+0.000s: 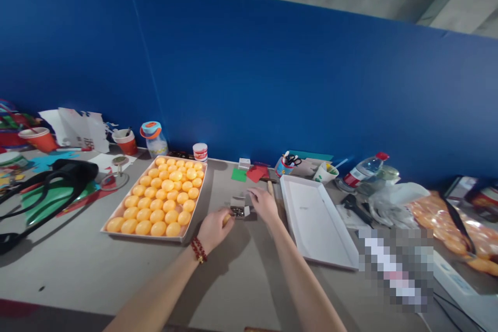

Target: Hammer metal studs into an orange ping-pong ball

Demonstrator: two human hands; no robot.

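A small open box (238, 211) with shiny little metal pieces in it lies on the table between my hands. At its left side is my left hand (215, 229), closed, with a red bead bracelet on the wrist. Something small and yellowish-tan shows at those fingers, too small to name. My right hand (265, 204) reaches in from the other side, fingers bent and apart over the box's right flap. Left of my hands stands a shallow tray (182, 239) filled with orange balls (157, 215). A wooden handle (271, 187) lies just beyond my right hand.
An upturned-edge white tray (321, 218) lies to the right. Behind are green paper (238, 174), red paper (258, 173), a pen cup (284, 167) and a bottle (361, 172). Black straps (73, 174) lie left, bagged orange balls (436, 215) right. A blue partition (249, 72) closes the back.
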